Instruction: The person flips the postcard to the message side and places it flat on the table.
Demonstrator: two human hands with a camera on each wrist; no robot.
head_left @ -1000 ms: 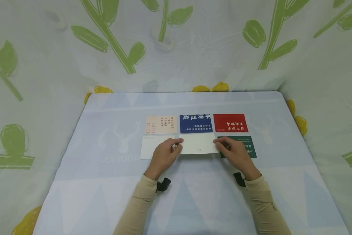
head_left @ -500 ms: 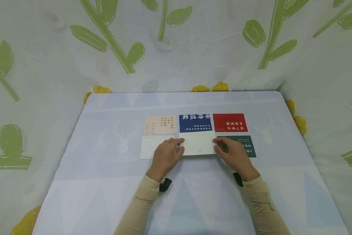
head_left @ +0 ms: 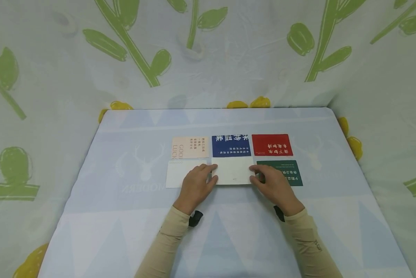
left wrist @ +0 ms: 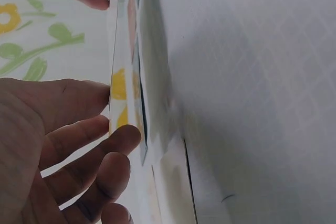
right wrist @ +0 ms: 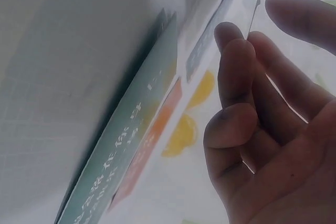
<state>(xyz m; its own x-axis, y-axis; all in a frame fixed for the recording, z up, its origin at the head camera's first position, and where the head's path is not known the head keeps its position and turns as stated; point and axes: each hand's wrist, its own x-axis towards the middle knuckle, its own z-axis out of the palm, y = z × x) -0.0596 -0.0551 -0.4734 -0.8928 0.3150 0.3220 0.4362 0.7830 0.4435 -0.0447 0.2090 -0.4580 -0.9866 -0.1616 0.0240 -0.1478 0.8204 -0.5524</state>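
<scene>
A white postcard point(head_left: 232, 170) with a small mark near its lower edge is held level between both hands. My left hand point(head_left: 196, 186) pinches its left edge, thumb on one face and fingers on the other in the left wrist view. At the opposite edge, my right hand point(head_left: 275, 188) holds it between thumb and fingers; in the right wrist view the thumb looks slightly off the card. Both wrist views show the postcard above the table, apart from the cards beneath. Behind it lies a blue card point(head_left: 231, 146) with white characters.
A beige card point(head_left: 190, 147) and a red card point(head_left: 272, 145) flank the blue one. In the nearer row are another white postcard point(head_left: 176, 173), partly under my left hand, and a green card point(head_left: 295, 173), partly covered by my right. The table point(head_left: 215, 239) has a pale patterned cloth.
The white postcard has shifted slightly between the hands and slid down a little off the blue card. My right hand has moved a little left; the left hand is almost unmoved.
</scene>
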